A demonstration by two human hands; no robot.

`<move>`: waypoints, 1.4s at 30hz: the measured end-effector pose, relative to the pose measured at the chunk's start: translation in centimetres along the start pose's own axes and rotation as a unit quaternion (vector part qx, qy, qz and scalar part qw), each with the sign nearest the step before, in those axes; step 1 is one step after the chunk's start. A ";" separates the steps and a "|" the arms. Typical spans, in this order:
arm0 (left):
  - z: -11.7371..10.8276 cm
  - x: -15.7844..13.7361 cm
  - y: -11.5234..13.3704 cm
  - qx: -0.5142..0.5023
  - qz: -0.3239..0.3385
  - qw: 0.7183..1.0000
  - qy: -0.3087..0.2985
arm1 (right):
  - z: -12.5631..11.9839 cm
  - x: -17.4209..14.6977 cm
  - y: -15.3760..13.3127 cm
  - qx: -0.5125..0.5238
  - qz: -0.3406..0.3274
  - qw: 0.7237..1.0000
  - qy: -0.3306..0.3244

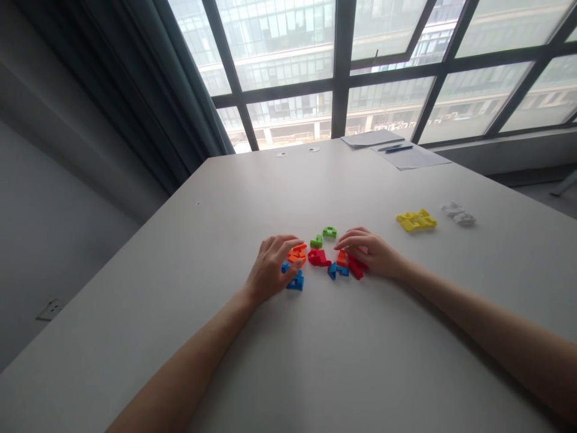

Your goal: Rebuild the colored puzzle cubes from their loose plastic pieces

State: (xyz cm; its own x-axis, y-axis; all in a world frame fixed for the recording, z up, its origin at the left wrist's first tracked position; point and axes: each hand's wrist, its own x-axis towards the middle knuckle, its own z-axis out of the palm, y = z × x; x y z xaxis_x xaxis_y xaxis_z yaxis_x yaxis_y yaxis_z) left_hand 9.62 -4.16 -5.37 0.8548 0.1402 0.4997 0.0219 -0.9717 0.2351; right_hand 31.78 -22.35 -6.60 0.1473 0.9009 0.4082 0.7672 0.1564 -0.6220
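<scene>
Several small plastic puzzle pieces lie in a loose cluster on the white table (252,198). My left hand (271,267) curves around the left side of the cluster, fingers and thumb apart. Beside its fingertips are orange pieces (297,254), and blue pieces (296,282) lie by the thumb, partly covered. My right hand (367,251) reaches over the right side with fingers stretched and slightly bent; a red piece (355,268) and an orange piece (341,258) show beneath it. Between the hands sit a red piece (319,258), green pieces (329,231) and blue pieces (338,270).
Yellow pieces (416,220) lie grouped to the right, with white pieces (458,213) beside them. Paper sheets (419,157) and a pen (399,149) rest at the far edge. Beyond the table are large windows (288,54) and a dark curtain (148,78).
</scene>
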 end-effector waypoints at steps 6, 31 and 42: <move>-0.4 0.1 1.6 0.025 0.123 0.990 -0.067 | -1.5 -0.4 -0.6 0.017 0.024 0.999 -0.019; 0.3 0.0 -0.2 -0.095 -0.006 0.995 0.032 | -1.2 -1.0 0.0 -0.043 0.104 0.993 0.046; 0.6 0.5 -1.0 -0.138 -0.196 0.964 0.113 | -1.2 -0.9 0.7 0.006 0.196 0.977 0.084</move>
State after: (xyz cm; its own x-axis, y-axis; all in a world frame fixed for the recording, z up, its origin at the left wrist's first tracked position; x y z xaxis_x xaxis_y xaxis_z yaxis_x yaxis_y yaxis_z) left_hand 10.31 -3.27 -5.83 0.6739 0.5540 0.4888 0.1543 -0.7526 0.6402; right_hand 32.93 -23.59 -6.60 0.5298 0.8134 0.2401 0.6240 -0.1821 -0.7599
